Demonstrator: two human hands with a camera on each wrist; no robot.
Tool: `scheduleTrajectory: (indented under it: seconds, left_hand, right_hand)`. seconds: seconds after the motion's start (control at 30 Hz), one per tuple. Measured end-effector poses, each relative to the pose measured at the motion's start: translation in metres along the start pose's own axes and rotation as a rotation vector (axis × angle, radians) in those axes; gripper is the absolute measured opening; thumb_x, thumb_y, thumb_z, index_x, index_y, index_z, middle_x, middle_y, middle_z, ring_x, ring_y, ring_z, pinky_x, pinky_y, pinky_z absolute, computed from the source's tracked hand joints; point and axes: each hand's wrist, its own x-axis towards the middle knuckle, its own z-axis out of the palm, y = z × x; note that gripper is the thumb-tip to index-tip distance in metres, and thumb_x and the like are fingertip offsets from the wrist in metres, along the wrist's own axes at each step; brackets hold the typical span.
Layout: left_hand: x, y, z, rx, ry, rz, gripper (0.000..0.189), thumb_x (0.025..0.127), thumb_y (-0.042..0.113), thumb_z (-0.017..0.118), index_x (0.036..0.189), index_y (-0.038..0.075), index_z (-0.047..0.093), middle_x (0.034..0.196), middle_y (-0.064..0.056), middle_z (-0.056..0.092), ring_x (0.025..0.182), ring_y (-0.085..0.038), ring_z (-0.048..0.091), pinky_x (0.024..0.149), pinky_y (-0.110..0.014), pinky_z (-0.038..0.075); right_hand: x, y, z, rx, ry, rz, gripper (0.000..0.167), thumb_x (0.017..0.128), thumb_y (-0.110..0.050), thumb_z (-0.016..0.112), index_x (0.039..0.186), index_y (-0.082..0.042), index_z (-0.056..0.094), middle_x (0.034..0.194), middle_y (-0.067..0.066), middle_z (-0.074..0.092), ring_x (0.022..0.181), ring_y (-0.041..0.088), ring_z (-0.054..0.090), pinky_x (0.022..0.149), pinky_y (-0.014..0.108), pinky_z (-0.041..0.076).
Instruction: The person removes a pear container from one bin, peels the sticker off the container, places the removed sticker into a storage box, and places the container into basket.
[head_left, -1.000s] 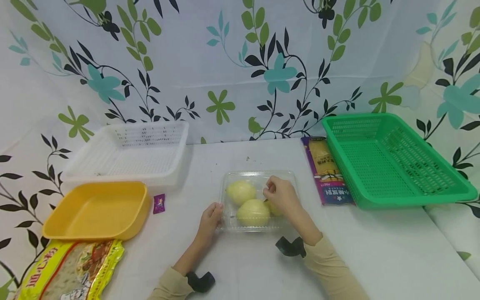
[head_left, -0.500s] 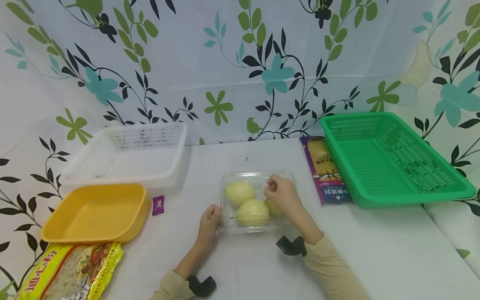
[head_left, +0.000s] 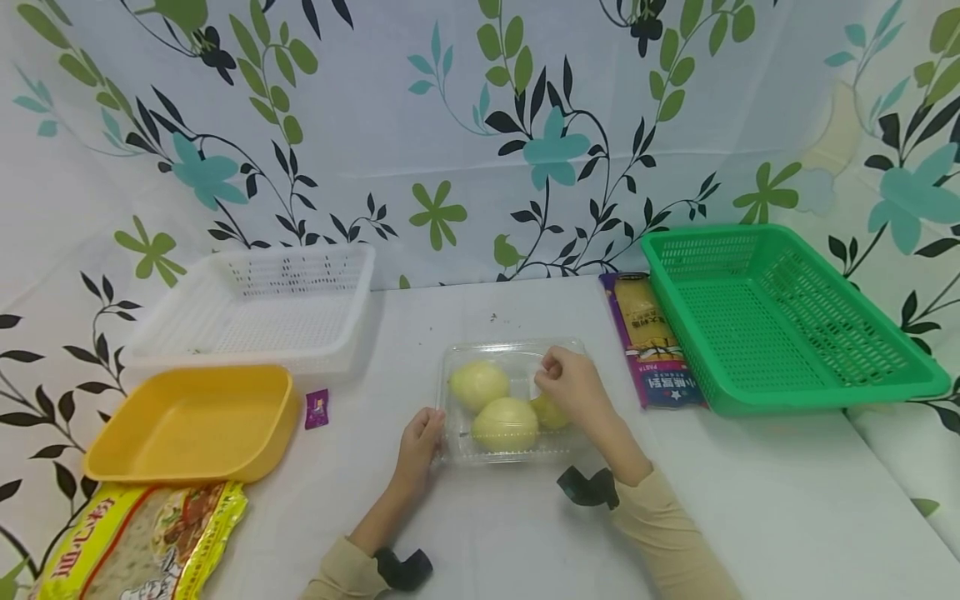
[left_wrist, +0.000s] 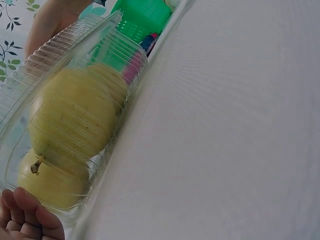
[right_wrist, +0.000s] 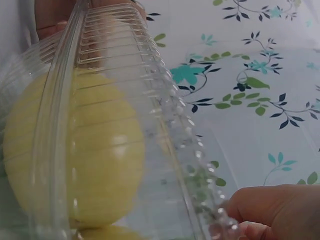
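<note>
A clear plastic box (head_left: 459,454) with a ribbed lid sits mid-table and contains three yellow-green pears (head_left: 505,426); one stem shows through the wall in the left wrist view. My left hand (head_left: 417,447) grips the box's left side, its curled fingers (left_wrist: 26,202) against the corner. Over the right part of the lid is my right hand (head_left: 577,390), fingers bent and fingertips close together. In the right wrist view, the right thumb and fingers (right_wrist: 265,205) come right to the lid's edge. I cannot tell what, if anything, they pinch. The right hand partly covers one pear.
To the left stand a white basket (head_left: 341,354) and a yellow tray (head_left: 187,425), with a yellow food packet (head_left: 142,542) in front. A small purple packet (head_left: 317,409) lies beside the tray. On the right, a pasta packet (head_left: 652,342) lies against a green basket (head_left: 817,404).
My right hand has shifted slightly to the right over the lid during the last half second. My left hand stays at the box's left side, and the box has hardly moved.
</note>
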Motion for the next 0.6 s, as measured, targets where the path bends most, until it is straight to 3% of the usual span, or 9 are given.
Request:
scheduleTrajectory:
  seconds: [0.6]
  left_hand:
    - [-0.001, 0.001, 0.0, -0.048, 0.008, -0.011, 0.021, 0.094, 0.012, 0.043, 0.073, 0.007, 0.041, 0.06, 0.001, 0.037, 0.053, -0.007, 0.035, 0.048, -0.02, 0.031]
  right_hand:
    - [0.003, 0.007, -0.014, -0.035, -0.025, 0.099, 0.01, 0.079, -0.007, 0.06, 0.085, 0.0, 0.058, 0.073, 0.007, 0.056, 0.066, 0.02, 0.05, 0.058, 0.029, 0.045]
